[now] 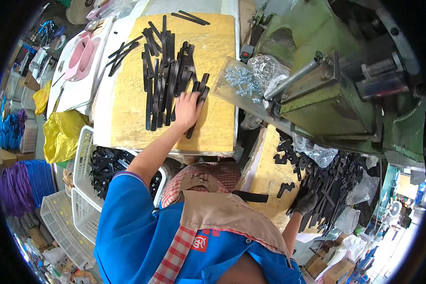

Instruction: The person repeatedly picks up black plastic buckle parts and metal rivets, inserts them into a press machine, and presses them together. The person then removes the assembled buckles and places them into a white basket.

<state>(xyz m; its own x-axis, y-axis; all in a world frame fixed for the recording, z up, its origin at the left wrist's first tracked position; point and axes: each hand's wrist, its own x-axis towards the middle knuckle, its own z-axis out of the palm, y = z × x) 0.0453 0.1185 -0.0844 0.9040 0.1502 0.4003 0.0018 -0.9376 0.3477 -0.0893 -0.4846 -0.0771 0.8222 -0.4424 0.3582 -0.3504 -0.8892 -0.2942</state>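
Observation:
My bare left hand (188, 111) rests on the yellow board, its fingers closed around a few black flat strips (203, 87) at the right of a larger group. The other black strips (162, 85), long and narrow with small holes in some, lie mostly lengthwise just beyond and left of that hand. At the lower right, my right hand (306, 203) wears a grey glove and reaches against the left side of a heap of black strips (329, 191). Its fingers blend into the dark heap, so their grip is hidden.
A green machine (326, 109) stands at the right, beside a tray (217, 88) of silvery screws and a clear bag (270, 71). White baskets (84, 156) of black parts stand at the left. Small black angled pieces (285, 189) lie on the right-hand surface.

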